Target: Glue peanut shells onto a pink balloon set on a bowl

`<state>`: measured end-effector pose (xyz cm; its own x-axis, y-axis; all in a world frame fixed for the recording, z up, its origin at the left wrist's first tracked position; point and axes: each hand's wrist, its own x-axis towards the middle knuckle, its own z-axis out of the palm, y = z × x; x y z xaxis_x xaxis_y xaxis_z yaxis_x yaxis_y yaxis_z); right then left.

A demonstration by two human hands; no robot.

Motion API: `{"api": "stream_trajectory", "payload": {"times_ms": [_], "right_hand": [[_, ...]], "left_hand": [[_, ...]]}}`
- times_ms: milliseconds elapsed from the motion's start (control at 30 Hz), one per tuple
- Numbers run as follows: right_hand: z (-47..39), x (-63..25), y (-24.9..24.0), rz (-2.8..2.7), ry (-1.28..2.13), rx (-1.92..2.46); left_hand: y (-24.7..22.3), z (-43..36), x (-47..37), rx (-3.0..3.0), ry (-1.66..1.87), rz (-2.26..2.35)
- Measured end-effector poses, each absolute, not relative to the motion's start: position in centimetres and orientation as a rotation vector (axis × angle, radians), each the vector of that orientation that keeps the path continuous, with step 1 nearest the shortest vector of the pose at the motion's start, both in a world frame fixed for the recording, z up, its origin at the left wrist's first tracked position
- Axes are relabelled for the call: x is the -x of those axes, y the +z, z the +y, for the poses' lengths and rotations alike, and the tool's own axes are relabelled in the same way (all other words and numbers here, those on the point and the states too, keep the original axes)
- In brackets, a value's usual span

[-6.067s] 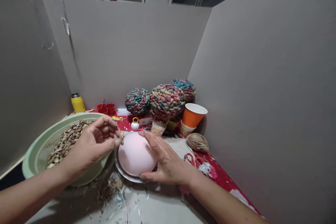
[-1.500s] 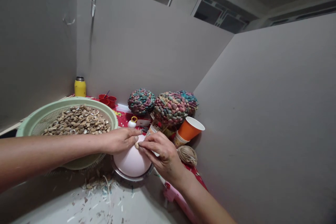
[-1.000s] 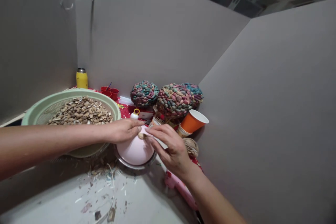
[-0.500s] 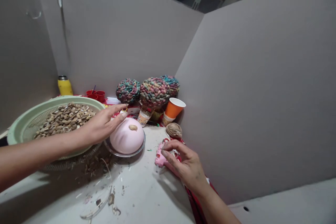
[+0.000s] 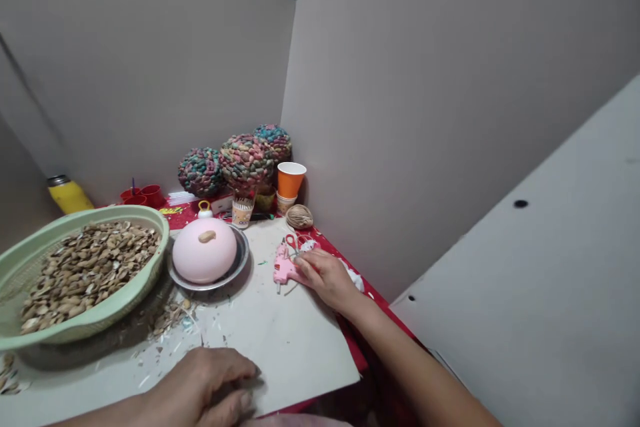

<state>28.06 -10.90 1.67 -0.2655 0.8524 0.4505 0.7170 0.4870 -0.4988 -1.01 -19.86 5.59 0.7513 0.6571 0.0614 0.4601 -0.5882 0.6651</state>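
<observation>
My right hand (image 5: pixel 330 278) is closed around the handle of a pink glue gun (image 5: pixel 283 265), which lies on the white board. Red-handled scissors (image 5: pixel 291 241) lie just beyond those fingers. Near the board's front edge is my left hand (image 5: pixel 213 383), empty, its fingers loosely bent and the thumb apart. A pink balloon (image 5: pixel 200 260) sits in a round metal dish (image 5: pixel 242 260), with one peanut shell (image 5: pixel 207 236) on its top. Left of the dish stands a green basket (image 5: pixel 159 223) full of nut shells (image 5: pixel 95 267).
Balls covered in coloured shells (image 5: pixel 246 161) stand at the back beside an orange paper cup (image 5: pixel 291 180). A twine coil (image 5: pixel 299 216) lies in front of it. Red cups (image 5: pixel 152 195) and a yellow bottle (image 5: pixel 71 196) are back left. Grey partitions (image 5: pixel 425 113) enclose the table.
My left hand has left the balloon's side and come down to the front of the board. My right hand has closed on the glue gun's handle. The view has swung right.
</observation>
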Motion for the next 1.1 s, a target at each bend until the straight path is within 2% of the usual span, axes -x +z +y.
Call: {"api": "stream_trajectory", "payload": {"times_ms": [167, 467, 600, 733, 833, 1100], "right_hand": [[-11.1, -28.2, 1.5, -2.285, 0.107, 1.524], [-10.7, -28.4, 0.7, -2.258, 0.319, 1.509], [-10.8, -29.1, 1.1, -2.01, 0.558, 1.332], [-10.5, -29.3, 3.1, -1.463, 1.037, 1.059], [-10.4, -29.1, 4.3, -1.125, 1.262, 0.851], [-10.7, -26.7, 3.7, -1.085, 1.528, 0.832]], "left_hand": [[3.9, -18.6, 0.1, -2.218, 0.316, 0.863], [2.4, -17.6, -0.2, -2.182, 0.42, 0.877], [1.7, -17.4, -0.1, -2.133, 0.477, 0.861], [1.4, -17.2, -0.1, -2.108, 0.468, 0.877], [1.3, -17.0, -0.2, -2.085, 0.467, 0.89], [1.3, -16.9, -0.4, -2.051, 0.509, 0.908]]}}
